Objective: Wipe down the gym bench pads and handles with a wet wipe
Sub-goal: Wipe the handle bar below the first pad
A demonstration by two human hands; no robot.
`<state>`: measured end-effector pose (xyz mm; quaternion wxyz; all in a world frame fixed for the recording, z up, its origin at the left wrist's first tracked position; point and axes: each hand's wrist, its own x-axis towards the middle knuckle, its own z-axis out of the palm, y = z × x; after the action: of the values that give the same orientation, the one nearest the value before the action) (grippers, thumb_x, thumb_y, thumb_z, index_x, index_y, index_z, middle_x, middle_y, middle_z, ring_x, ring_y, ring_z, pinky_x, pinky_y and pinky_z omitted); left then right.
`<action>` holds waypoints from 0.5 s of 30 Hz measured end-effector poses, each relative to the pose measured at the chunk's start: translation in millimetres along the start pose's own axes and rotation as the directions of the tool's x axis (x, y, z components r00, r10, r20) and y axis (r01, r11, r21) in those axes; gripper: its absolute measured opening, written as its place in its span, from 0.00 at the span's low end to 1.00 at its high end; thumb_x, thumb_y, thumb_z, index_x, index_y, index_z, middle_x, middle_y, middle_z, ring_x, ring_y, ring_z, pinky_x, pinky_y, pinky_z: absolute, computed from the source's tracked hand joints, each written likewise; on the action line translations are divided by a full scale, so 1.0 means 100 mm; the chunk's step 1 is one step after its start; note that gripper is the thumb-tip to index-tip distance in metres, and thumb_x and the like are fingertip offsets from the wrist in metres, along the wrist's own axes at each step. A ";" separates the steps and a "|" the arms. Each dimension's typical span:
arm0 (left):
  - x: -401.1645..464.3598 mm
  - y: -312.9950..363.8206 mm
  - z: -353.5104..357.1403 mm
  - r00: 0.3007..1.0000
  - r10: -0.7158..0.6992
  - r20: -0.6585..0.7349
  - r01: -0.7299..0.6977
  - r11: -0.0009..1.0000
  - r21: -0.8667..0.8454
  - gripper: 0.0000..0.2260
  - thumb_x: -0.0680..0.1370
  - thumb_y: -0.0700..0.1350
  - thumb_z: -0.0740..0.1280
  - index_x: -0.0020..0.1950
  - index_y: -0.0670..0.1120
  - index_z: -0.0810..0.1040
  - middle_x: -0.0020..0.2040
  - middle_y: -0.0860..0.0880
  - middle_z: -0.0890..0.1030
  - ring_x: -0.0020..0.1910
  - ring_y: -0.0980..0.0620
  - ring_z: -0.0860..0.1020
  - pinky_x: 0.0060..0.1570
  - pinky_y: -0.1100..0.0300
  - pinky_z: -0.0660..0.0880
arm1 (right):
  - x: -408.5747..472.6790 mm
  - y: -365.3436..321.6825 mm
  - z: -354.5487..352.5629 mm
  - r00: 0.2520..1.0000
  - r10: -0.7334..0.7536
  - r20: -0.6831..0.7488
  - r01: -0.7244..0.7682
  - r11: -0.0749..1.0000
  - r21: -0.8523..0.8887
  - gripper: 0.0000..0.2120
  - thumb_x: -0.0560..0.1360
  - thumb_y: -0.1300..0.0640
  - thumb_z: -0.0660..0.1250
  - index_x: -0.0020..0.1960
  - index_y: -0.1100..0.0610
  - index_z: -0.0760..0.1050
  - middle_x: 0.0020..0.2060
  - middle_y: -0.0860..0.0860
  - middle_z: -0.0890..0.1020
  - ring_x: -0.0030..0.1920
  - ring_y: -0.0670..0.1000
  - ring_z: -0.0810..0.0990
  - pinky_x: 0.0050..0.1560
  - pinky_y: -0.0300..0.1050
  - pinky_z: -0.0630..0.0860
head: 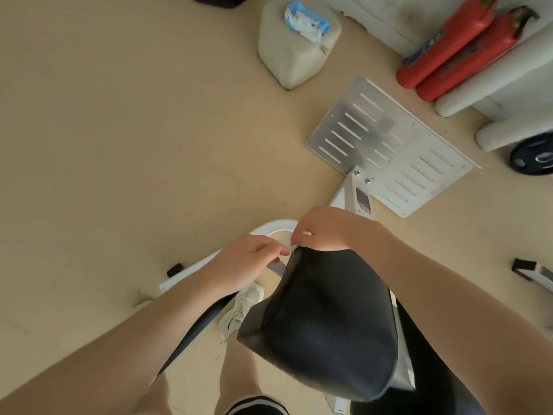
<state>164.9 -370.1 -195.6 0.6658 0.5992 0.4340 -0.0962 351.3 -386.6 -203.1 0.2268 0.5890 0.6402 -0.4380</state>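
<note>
The black pad (323, 322) runs lengthwise from near the bottom edge of the view up toward the two hands, its far tip narrowing right under them; both hands meet at that tip, so the coming wipe — as I judge it — would have to travel back along the pad's long axis toward the person; the wet wipe (286, 243) shows only as a small white scrap between the hands, just at the pad's top edge and in front of the curved white handle (276, 226); the left hand (247, 262) has its fingers curled in, thumb and fingertips pinching the near end of the wipe; the right hand (321, 227) is bunched over the pad's tip, fingers folded and pinching the other end, so the two seem to be pulling the wipe open or folding it — which, I cannot tell; neither hand is clearly nearer the pad, though the right one rests against its tip; the pack of wipes (305, 22) sits well apart on a pale block (293, 52) on the floor
</note>
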 end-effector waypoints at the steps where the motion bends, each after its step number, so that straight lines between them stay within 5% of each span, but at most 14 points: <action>1: 0.03 0.02 0.01 0.999 -0.015 0.041 0.015 1.000 0.003 0.10 0.77 0.55 0.57 0.44 0.63 0.78 0.48 0.53 0.82 0.49 0.50 0.79 0.51 0.54 0.72 | 0.06 0.07 0.02 1.000 0.007 0.004 -0.008 0.999 0.053 0.22 0.79 0.43 0.50 0.55 0.50 0.80 0.52 0.52 0.81 0.53 0.51 0.76 0.55 0.45 0.70; 4: 0.12 0.04 0.06 0.992 -0.059 0.116 0.056 0.998 0.030 0.09 0.77 0.58 0.55 0.50 0.69 0.74 0.44 0.53 0.77 0.43 0.53 0.74 0.46 0.60 0.67 | 0.28 0.29 0.10 0.999 0.026 -0.029 -0.022 0.993 0.119 0.27 0.79 0.40 0.46 0.53 0.52 0.81 0.50 0.54 0.81 0.51 0.53 0.77 0.57 0.50 0.71; 7: 0.23 0.12 0.13 0.991 -0.062 0.123 0.056 0.997 0.055 0.09 0.80 0.52 0.55 0.56 0.62 0.72 0.44 0.54 0.72 0.41 0.58 0.70 0.45 0.64 0.65 | 0.36 0.36 0.18 0.997 -0.011 -0.074 0.023 0.987 0.159 0.26 0.80 0.44 0.47 0.48 0.58 0.79 0.47 0.55 0.81 0.48 0.54 0.77 0.55 0.51 0.71; 10: 0.35 0.25 0.21 0.993 -0.070 0.094 0.059 0.991 0.121 0.10 0.79 0.50 0.57 0.46 0.47 0.75 0.36 0.54 0.69 0.34 0.58 0.67 0.39 0.64 0.63 | 0.19 0.36 0.30 0.980 -0.146 -0.133 0.176 0.952 0.250 0.19 0.81 0.49 0.47 0.41 0.54 0.72 0.39 0.48 0.75 0.43 0.51 0.73 0.51 0.48 0.69; 12: 0.41 0.33 0.21 0.994 -0.099 0.042 0.092 0.985 0.146 0.12 0.79 0.51 0.57 0.39 0.47 0.71 0.30 0.55 0.67 0.29 0.58 0.66 0.34 0.64 0.62 | 0.09 0.41 0.35 0.962 -0.204 -0.181 0.246 0.936 0.250 0.19 0.81 0.49 0.45 0.52 0.52 0.74 0.43 0.42 0.71 0.47 0.46 0.69 0.55 0.43 0.66; 15: 0.47 0.38 0.21 0.993 -0.112 0.049 0.103 0.982 0.158 0.09 0.79 0.53 0.57 0.49 0.53 0.76 0.37 0.54 0.76 0.35 0.65 0.72 0.38 0.69 0.65 | 0.12 0.52 0.37 0.951 -0.216 -0.220 0.274 0.919 0.282 0.21 0.81 0.47 0.44 0.60 0.52 0.73 0.49 0.44 0.73 0.52 0.46 0.69 0.58 0.42 0.65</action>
<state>227.5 -360.4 -202.9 0.6232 0.6221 0.4373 -0.1828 390.0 -414.4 -246.7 0.0146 0.5700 0.6508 -0.5013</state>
